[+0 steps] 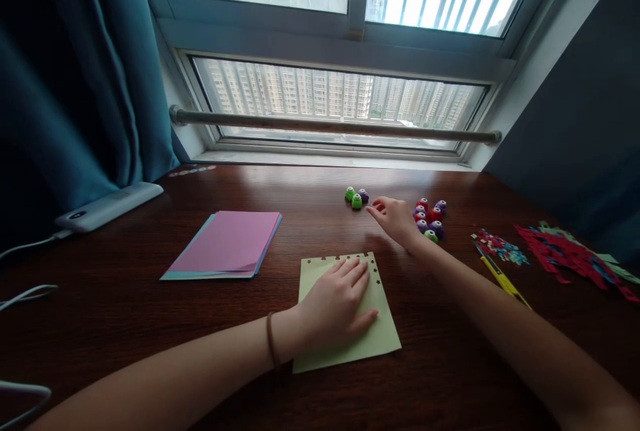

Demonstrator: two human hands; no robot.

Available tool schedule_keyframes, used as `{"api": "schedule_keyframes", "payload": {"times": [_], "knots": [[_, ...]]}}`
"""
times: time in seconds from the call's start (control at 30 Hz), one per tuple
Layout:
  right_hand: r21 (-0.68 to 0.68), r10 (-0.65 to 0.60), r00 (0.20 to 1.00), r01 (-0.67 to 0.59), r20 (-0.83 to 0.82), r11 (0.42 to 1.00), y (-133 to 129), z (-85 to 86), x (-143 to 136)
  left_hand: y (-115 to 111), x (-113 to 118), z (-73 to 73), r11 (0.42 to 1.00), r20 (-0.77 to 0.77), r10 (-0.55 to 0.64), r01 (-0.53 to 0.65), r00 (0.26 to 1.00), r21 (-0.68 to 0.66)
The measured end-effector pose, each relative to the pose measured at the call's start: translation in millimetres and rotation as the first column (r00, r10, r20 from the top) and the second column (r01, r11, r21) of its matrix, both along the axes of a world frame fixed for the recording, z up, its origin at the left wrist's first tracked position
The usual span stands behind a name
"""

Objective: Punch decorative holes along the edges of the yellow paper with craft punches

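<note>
My left hand [340, 297] lies flat, fingers stretched out, on a pale yellow sheet of paper [385, 337]. Small star-shaped and other holes run along the sheet's top edge and upper right side. Beyond the sheet, my right hand [393, 217] reaches left over the table with fingers slightly bent and apart; no object shows in them. Its fingertips are close to a purple craft punch [364, 196], which stands beside two green craft punches [356, 201]. Right of that hand sits a group of several red, purple and green punches [435, 215], partly behind my wrist.
A stack of pink and blue paper [225, 244] lies left. On the right are a yellow utility knife [503, 279], tiny punched paper bits [500, 247] and red paper scraps [565, 254]. A white power strip [110, 206] with a cable lies by the curtain [115, 84].
</note>
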State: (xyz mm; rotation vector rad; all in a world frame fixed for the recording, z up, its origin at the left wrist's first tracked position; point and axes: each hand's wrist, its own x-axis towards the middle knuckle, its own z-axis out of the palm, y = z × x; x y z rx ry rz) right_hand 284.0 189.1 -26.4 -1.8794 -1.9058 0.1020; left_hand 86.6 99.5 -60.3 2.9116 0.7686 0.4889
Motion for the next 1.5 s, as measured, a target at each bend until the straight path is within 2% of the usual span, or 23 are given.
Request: {"api": "schedule_keyframes", "payload": {"times": [0.17,0.33,0.47,0.63,0.7,0.8,0.87,1.0,1.17,1.3,1.43,1.5], "knots": [[-0.059,-0.174,0.984,0.176,0.047,0.983,50,-18.3,-35,-1,-2,0.2,1.0,0.023,0.015,-0.015,1.0,-0.005],[-0.064,-0.207,0.978,0.208,0.025,0.976,65,-27.4,-41,0,-4,0.6,1.0,0.021,0.014,-0.014,1.0,-0.02],[-0.008,-0.105,0.993,0.105,-0.054,0.994,45,-26.5,-33,0,-3,0.0,1.0,0.009,0.003,-0.002,1.0,-0.025],[0.057,0.131,0.974,-0.123,-0.185,0.991,-26,-31.1,-14,0,-2,-0.3,0.999,0.009,-0.006,0.007,1.0,-0.036],[0.118,0.248,0.935,-0.225,-0.253,0.967,-56,-34.0,-1,1,-2,-0.4,0.999,0.005,-0.015,0.015,1.0,-0.029],[0.127,0.342,0.896,-0.319,-0.282,0.939,-83,-37.6,24,2,-2,-0.7,1.0,0.006,-0.024,0.024,1.0,-0.018],[0.112,0.343,0.894,-0.324,-0.29,0.939,-87,-40.0,42,3,-1,-0.8,1.0,0.005,-0.023,0.024,1.0,-0.011],[0.151,0.348,0.862,-0.314,-0.369,0.937,-76,-44.1,75,4,-1,-0.8,1.0,-0.016,-0.013,0.013,1.0,0.001],[0.155,0.349,0.803,-0.314,-0.483,0.937,-58,-43.0,94,4,-1,-1.1,1.0,-0.046,-0.004,0.005,0.999,0.013],[0.178,0.279,0.69,-0.217,-0.668,0.96,-46,-37.7,100,5,-1,-2.5,1.0,-0.045,-0.004,0.005,0.999,0.019],[0.185,0.131,0.5,0.059,-0.856,0.981,-34,-21.3,131,7,-1,-4.1,0.999,-0.031,-0.012,0.013,0.999,0.029],[0.112,0.026,0.413,0.185,-0.91,0.976,-35,-10.9,158,7,-1,-4.8,0.999,-0.038,-0.008,0.01,0.999,0.032]]}}
